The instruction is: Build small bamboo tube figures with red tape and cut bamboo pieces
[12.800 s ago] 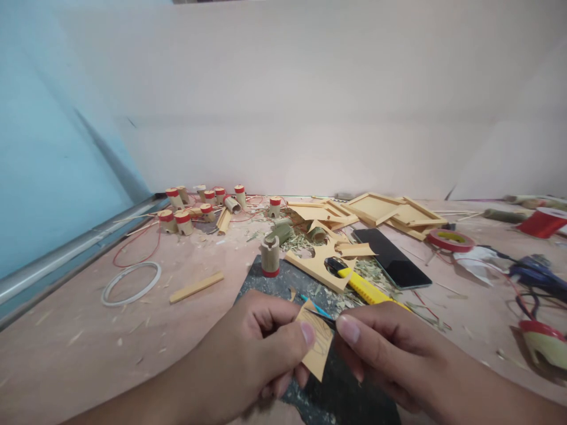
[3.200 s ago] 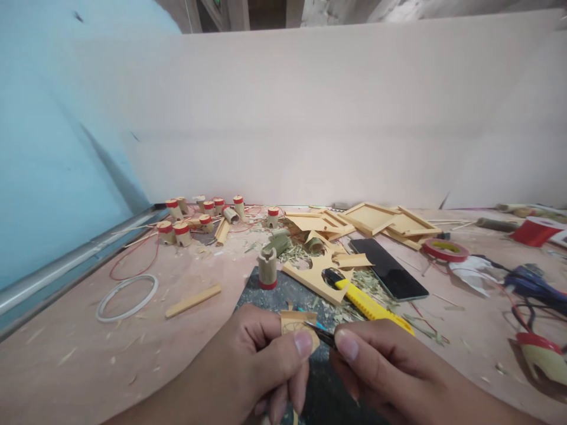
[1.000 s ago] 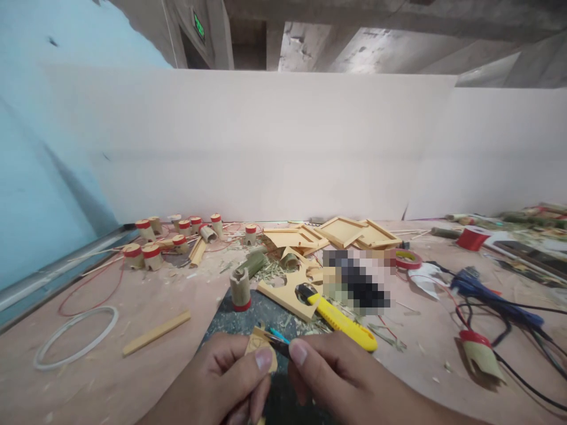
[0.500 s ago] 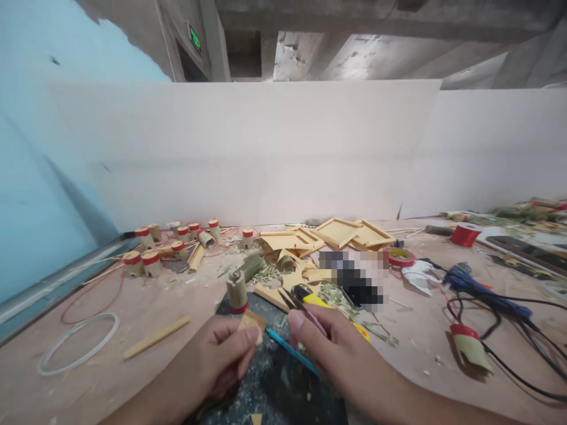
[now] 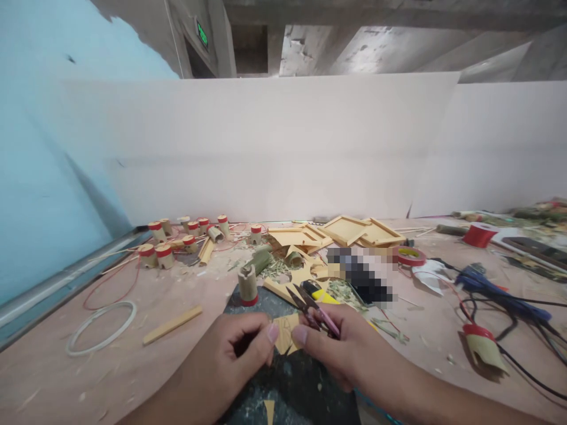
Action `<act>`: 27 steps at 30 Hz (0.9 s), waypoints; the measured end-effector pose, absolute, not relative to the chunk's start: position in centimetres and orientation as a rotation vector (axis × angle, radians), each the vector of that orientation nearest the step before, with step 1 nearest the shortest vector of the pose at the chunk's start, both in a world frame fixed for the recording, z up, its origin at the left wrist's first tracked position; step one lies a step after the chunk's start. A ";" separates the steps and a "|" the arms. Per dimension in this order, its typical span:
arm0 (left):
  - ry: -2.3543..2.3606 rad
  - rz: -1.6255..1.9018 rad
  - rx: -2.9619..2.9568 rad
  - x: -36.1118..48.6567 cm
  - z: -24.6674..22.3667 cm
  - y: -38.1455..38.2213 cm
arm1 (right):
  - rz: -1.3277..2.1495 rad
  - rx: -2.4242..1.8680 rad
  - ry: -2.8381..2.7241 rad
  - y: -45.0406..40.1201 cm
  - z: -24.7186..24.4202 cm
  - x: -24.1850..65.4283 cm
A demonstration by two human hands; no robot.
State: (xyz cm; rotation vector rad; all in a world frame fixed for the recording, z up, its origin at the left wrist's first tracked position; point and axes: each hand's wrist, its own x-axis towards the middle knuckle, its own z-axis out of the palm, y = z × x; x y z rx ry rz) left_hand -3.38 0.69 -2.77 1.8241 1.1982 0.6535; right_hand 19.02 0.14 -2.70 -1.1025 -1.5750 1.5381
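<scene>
A small thin wood piece (image 5: 287,334) with pencil-like marks and a notched lower edge is pinched between both hands. My left hand (image 5: 250,345) grips its left side with thumb and fingers. My right hand (image 5: 325,342) pinches its right side and also holds scissors (image 5: 305,304), whose parted dark blades point up and left. Under the hands lies a dark board (image 5: 283,383), with a small wood offcut (image 5: 269,410) on it. A bamboo tube with a red band (image 5: 247,285) stands upright at the board's far left corner.
Several red-banded bamboo tubes (image 5: 163,256) stand at the back left. Wooden frames (image 5: 345,229), a yellow-and-black cutter (image 5: 316,291) and shavings lie beyond the hands. Red tape (image 5: 410,256), a blue tool (image 5: 496,295) and black cables are on the right.
My right hand has come to the wood piece and now grips its right side. The piece is turned flatter to view. The blue stick no longer shows between the hands. The view has shifted slightly.
</scene>
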 end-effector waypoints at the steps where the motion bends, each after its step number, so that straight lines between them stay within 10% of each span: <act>1: 1.202 0.652 1.814 -3.3 -2.6 0.5 | 1.550 -1.114 -1.567 0.1 -2.7 19.1; 27: 1.212 0.765 1.535 -3.0 -3.3 1.6 | 1.439 -1.201 -1.681 -1.3 -3.5 19.5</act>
